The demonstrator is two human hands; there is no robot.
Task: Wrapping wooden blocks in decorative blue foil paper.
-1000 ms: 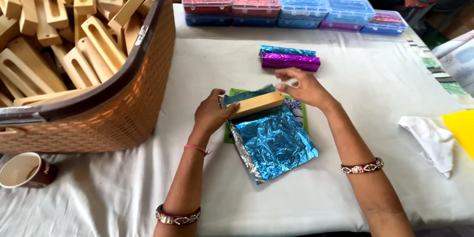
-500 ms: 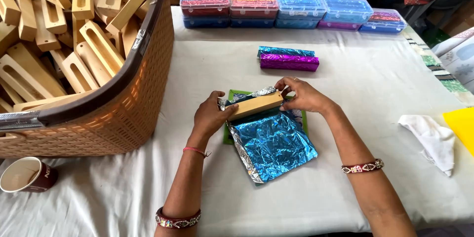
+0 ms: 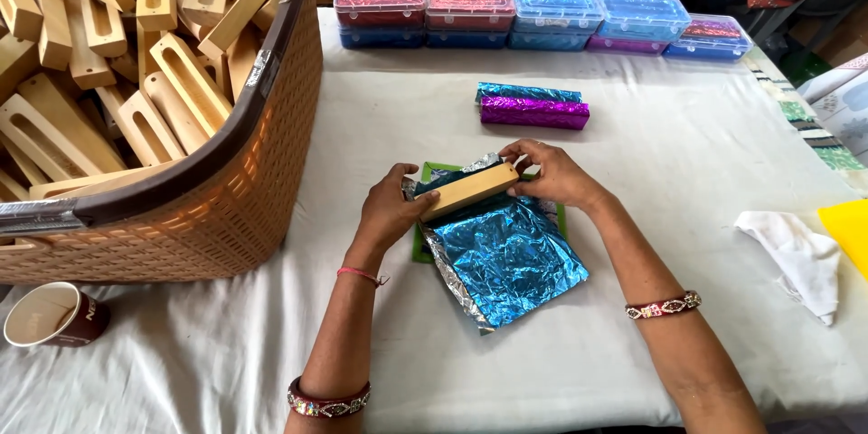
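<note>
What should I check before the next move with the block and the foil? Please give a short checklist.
1. Left hand grips the block end: ok.
2. Right hand holds the other end: ok.
3. Block lies on the foil: ok.
4. Foil sits on the green mat: ok.
5. Foil free of tears: cannot tell.
6. Wrapped pieces lie apart from the work: ok.

A: Surface?
B: Table, white cloth (image 3: 687, 163). On it: wicker basket (image 3: 217, 208) left, paper cup (image 3: 54, 315), green mat (image 3: 425, 249), two foil-wrapped blocks (image 3: 533, 107), row of plastic boxes (image 3: 542, 14) at back, white rag (image 3: 796, 258).
</note>
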